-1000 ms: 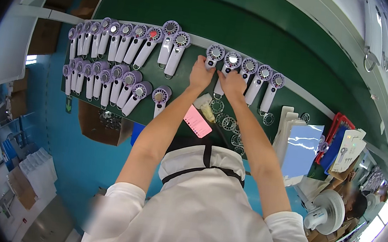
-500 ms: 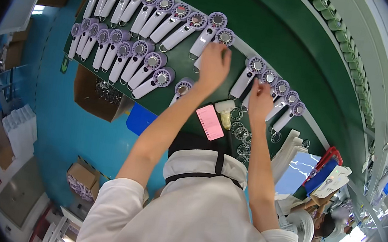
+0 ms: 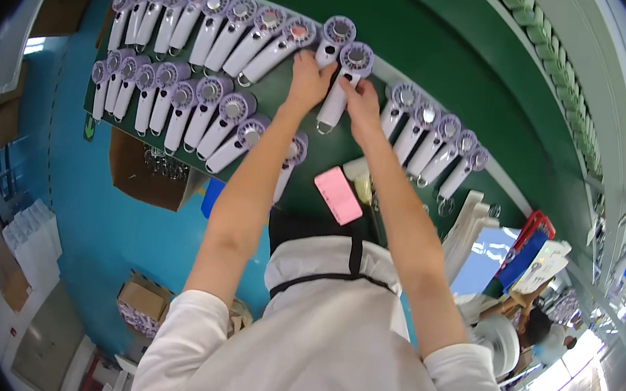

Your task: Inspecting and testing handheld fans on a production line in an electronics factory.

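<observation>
Two white-and-lilac handheld fans lie side by side on the green table, at the top middle. My left hand (image 3: 311, 84) is closed round the handle of the left fan (image 3: 338, 32), covering most of it. With fingers bent against its handle, my right hand (image 3: 362, 102) grips the right fan (image 3: 355, 60). This fan's lower handle and metal ring show below the fingers. A row of similar fans (image 3: 268, 20) runs off to the left, and a second row (image 3: 210, 91) lies nearer me. Several more fans (image 3: 425, 116) rest to the right of my right hand.
A pink phone (image 3: 338, 195) lies near the table's front edge, beside a pale yellow item (image 3: 363, 187). White trays (image 3: 466, 224) and blue and red sheets or folders (image 3: 520, 258) stand at the right. An open cardboard box (image 3: 134, 172) with metal parts sits below the table's left side.
My left hand has shifted left from the right fan of the pair to the left one. My right hand has left the right-hand group and moved left onto the other fan.
</observation>
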